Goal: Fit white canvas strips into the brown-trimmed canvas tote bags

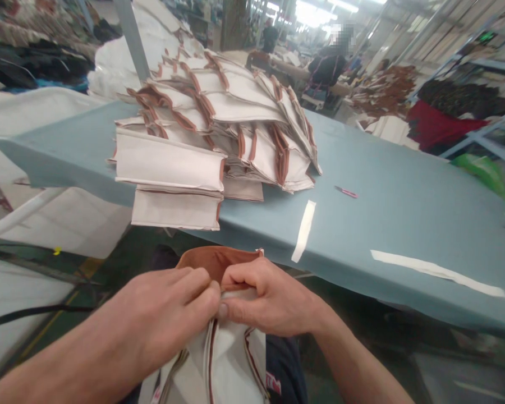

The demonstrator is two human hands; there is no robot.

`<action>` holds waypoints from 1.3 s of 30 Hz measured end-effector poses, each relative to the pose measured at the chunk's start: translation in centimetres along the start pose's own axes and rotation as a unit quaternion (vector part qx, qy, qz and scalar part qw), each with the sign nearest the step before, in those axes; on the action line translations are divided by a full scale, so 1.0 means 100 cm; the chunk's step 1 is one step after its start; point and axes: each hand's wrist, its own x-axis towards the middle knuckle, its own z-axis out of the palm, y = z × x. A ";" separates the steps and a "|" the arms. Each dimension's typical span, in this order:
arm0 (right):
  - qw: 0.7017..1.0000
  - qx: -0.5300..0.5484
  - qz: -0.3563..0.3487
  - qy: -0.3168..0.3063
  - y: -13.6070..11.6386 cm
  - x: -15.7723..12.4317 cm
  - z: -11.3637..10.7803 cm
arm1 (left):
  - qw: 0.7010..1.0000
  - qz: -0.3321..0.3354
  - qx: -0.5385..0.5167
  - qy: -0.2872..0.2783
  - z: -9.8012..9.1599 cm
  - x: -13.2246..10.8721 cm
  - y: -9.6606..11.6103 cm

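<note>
Both hands low centre, over the lap, just in front of the table (404, 213) edge. Left hand (168, 314) curled, fingers pressed together, thumb and forefinger pinching the top edge of the fabric piece (231, 359). Right hand (265, 300) also curled, pinching the same edge; the two hands touch at the fingertips.

Fabric piece: white canvas with brown piping. Long axis runs from the person's body out towards the table. Far end points away, with the brown flap (212, 261) standing up behind the knuckles. Near end runs out of the bottom of the frame.

Writing: a small red-and-white patch (274, 385) on the dark clothing beside the piece, letters cut off, not readable.

On the table: a fanned stack of like pieces (219, 129), a pink tool (345, 192), and two white strips (303, 230) (437, 272). Another person (328, 67) stands far back.
</note>
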 end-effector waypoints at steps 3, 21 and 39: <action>0.988 0.137 0.070 -0.005 0.007 -0.001 0.007 | 0.996 0.074 0.049 0.015 0.010 -0.008 0.001; 0.968 0.232 0.096 -0.015 0.008 -0.005 0.016 | 0.993 0.072 0.043 0.086 0.032 -0.032 -0.011; 0.935 0.344 0.076 0.030 0.013 -0.005 0.030 | 0.986 0.100 0.086 0.098 0.024 -0.015 0.001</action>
